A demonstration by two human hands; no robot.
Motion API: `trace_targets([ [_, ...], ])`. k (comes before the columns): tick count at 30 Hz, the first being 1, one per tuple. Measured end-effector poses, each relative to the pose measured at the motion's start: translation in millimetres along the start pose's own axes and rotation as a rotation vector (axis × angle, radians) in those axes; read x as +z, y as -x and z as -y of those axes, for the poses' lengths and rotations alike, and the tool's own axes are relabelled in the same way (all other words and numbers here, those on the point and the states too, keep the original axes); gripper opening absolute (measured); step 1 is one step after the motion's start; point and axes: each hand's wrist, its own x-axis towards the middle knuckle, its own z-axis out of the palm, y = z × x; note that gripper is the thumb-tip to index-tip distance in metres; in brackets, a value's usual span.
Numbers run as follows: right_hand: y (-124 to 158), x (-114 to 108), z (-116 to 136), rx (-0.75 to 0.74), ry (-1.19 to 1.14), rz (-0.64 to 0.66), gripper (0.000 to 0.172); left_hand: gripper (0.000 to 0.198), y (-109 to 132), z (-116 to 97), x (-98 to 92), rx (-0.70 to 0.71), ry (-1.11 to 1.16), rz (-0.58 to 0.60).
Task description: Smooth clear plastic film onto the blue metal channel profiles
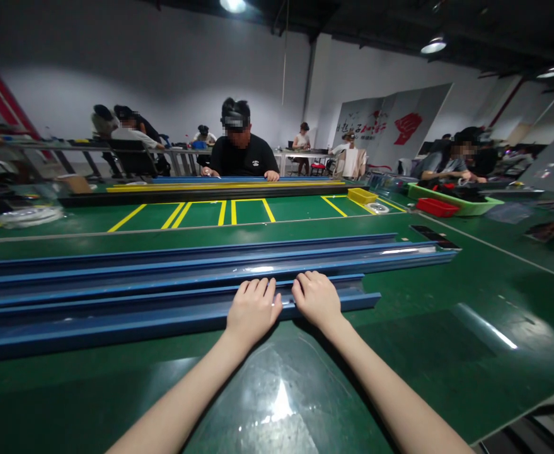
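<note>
Nearest me on the green table lies a long blue channel [116, 321], running from the left edge to right of my hands. My left hand [254, 308] rests over it with fingers curled across its walls. Close beside, my right hand [317, 297] grips the same channel near its right end, fingers bent over the far side. A small gap separates the two hands. Directly behind is another blue channel [201, 268], longer to the right, with shiny clear film inside. Both sets of fingertips are partly hidden behind the channel's walls.
Across the green table [447, 315], a person in black sits behind yellow and dark strips [229, 187]. A phone [435, 237] lies beyond the channels' right end. Farther right are a red tray [437, 207] and a green basket [484, 206]. Yellow tape marks the far side.
</note>
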Motion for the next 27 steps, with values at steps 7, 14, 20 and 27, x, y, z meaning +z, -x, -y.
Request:
trace_targets([
  [7,1,-3,-10,-0.098,-0.046,0.072,0.035,0.032,-1,0,1.1,-0.018,0.009,0.022],
  [14,3,-13,-42,-0.123,-0.049,0.141,0.042,0.032,-1,-1,1.1,-0.030,0.029,0.018],
  [20,11,-16,-109,0.078,-0.108,0.189,0.049,0.032,-1,-2,2.8,-0.036,0.034,0.005],
  [27,11,-9,-111,0.015,0.023,0.131,0.046,0.031,3,-2,2.3,0.057,0.031,-0.078],
])
